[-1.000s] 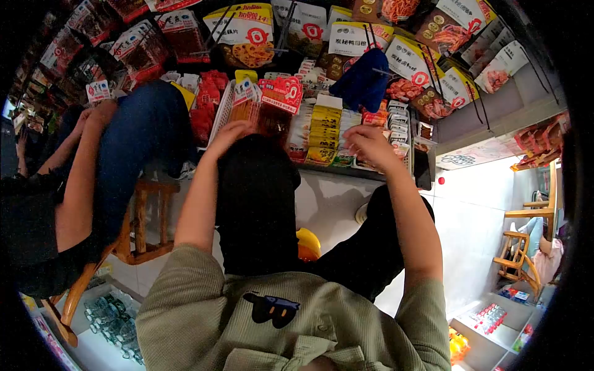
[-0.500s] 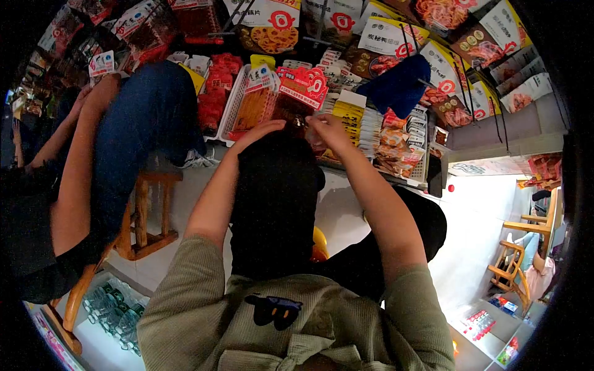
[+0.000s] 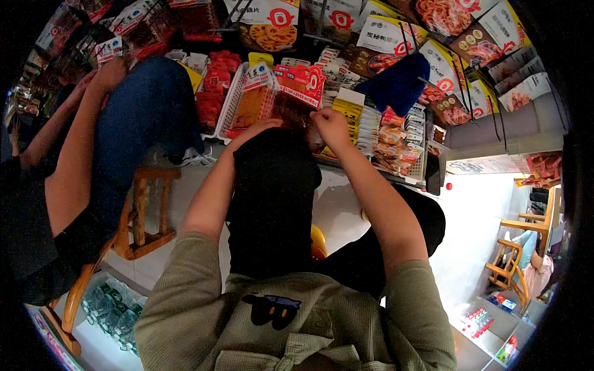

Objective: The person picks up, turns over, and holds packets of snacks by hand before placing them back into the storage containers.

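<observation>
Above my raised black knee stands a clear snack bag (image 3: 289, 109) with dark contents and a red header card. My right hand (image 3: 331, 128) pinches the bag's right edge between closed fingers. My left hand (image 3: 261, 127) lies with fingers stretched out at its lower left, partly behind the knee; whether it touches the bag I cannot tell. Just left, a bag of orange-brown snack strips (image 3: 252, 104) with a white label sits in a white plastic basket (image 3: 226, 106). Right of my right hand are yellow packets (image 3: 348, 109) in a row.
Hanging snack pouches (image 3: 270, 28) line the rack behind, with a dark blue cloth (image 3: 399, 83) in front. At left a co-worker's hands (image 3: 105, 77) hold a small labelled packet. A wooden stool (image 3: 148, 213) and bottled water (image 3: 114, 312) stand on the floor.
The dark snack bag shows more of its front, and its header card sits slightly further left. My right hand's fingers have closed in at its edge. My left hand has barely moved.
</observation>
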A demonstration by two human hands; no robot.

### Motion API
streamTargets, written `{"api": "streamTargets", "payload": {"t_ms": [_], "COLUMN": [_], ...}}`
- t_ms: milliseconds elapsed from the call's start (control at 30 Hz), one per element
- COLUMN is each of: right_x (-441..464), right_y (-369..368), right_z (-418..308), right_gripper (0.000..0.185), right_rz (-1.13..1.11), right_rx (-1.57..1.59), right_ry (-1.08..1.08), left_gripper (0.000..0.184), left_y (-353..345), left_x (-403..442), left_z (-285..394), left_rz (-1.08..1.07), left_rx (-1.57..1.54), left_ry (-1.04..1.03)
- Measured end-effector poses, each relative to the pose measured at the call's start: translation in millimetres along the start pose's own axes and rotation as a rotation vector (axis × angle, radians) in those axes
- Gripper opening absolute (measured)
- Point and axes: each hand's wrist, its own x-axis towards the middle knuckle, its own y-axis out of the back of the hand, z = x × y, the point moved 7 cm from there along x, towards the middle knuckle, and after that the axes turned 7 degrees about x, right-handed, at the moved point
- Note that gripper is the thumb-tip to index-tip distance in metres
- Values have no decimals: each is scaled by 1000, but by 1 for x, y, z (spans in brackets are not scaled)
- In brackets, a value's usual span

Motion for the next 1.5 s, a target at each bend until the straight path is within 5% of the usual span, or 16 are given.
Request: {"api": "streamTargets", "payload": {"t_ms": [100, 167, 300, 367, 500, 733, 833, 867, 1500], "right_x": [-17, -25, -45, -63, -92, -123, -127, -124, -94], "right_y": [23, 43, 88, 106, 155, 228, 247, 252, 232], "right_z": [-22, -26, -47, -61, -82, -117, -134, -130, -64], "right_gripper": [23, 22, 17, 16, 14, 8, 14, 15, 18], "right_rz": [-2, 0, -8, -7, 51, 212, 277, 279, 266], "right_rx": [37, 139, 299, 384, 552, 915, 998, 1033, 933], "right_ry": [113, 129, 268, 176, 237, 332, 421, 410, 113], "left_gripper": [39, 34, 35, 33, 32, 24, 20, 22, 29], "left_y": [9, 9, 26, 29, 14, -13, -28, -30, -31], "left_x": [2, 8, 33, 42, 72, 114, 141, 149, 190], "left_z": [12, -24, 7, 46, 121, 225, 258, 266, 239], "left_rz": [34, 20, 91, 96, -24, 181, 88, 237, 286], "left_rx": [186, -483, -468, -368, -169, -351, -383, -352, -241], "left_ry": [-24, 435, 330, 621, 458, 196, 80, 91, -13]}}
